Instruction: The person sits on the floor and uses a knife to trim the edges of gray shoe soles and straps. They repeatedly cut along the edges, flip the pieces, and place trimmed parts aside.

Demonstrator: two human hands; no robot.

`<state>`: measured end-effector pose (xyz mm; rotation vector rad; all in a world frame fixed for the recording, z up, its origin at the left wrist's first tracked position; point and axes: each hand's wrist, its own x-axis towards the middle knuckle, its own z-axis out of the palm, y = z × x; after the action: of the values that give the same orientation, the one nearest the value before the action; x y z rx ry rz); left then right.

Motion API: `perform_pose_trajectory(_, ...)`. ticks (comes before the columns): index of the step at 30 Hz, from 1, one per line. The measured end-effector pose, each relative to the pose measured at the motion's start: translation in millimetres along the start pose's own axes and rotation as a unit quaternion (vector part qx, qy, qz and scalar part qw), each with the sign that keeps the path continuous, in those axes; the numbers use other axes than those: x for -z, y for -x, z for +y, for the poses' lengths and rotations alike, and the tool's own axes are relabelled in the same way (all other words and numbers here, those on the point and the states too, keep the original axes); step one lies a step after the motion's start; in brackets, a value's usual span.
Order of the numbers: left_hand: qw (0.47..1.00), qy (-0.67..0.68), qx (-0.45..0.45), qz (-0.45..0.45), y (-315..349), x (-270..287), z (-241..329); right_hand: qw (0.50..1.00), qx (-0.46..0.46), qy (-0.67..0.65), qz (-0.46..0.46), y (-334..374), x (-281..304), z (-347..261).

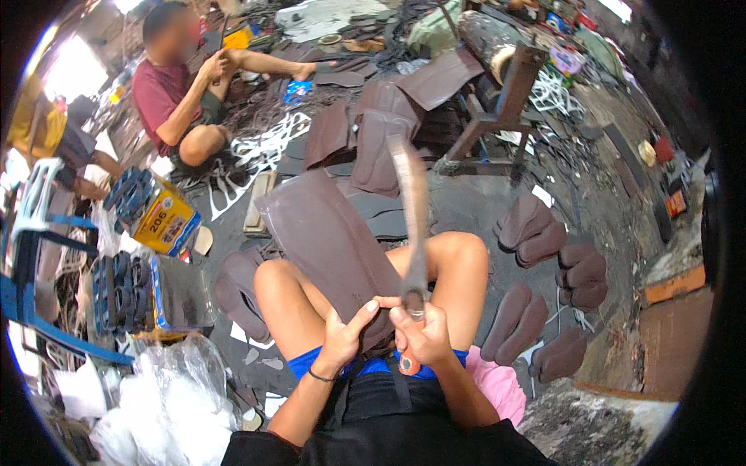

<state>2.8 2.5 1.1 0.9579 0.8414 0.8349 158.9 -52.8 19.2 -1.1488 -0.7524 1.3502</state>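
Note:
A dark brown sheet of sole material (326,241) lies slanted across my lap, with a sole outline marked on its surface. My left hand (346,334) grips its near edge, thumb on top. In my right hand (422,332) is a long knife (414,202) with an orange handle. Its curved blade points up and away, slightly blurred, just right of the sheet. The two hands are close together. Dark brown cut soles lie in groups on the floor to my right, among them one pair (514,322) and a stack (532,229).
More brown sheets (381,147) are piled ahead, beside a metal stand (505,116). At the far left sits another person (175,101) holding a blade. A yellow box (162,217) with blue sandals, a blue rack (23,299) and clear plastic bags (179,388) stand on the left.

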Motion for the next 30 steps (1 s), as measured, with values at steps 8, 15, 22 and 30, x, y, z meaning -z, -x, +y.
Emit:
perform_pose_trajectory(8,0.993,0.112,0.024,0.017,6,25,-1,0.995,0.009,-0.005,0.103,6,23,17)
perform_pose_trajectory(15,0.999,-0.027,-0.033,0.031,8,31,-10,0.996,-0.014,-0.052,0.073,13,36,30)
perform_pose_trajectory(22,0.76,-0.627,-0.168,0.037,25,-3,-27,0.984,0.063,-0.077,0.151,-2,38,52)
perform_pose_trajectory(30,0.976,-0.151,-0.146,0.06,30,38,-2,0.997,0.069,0.023,-0.013,-15,21,-5)
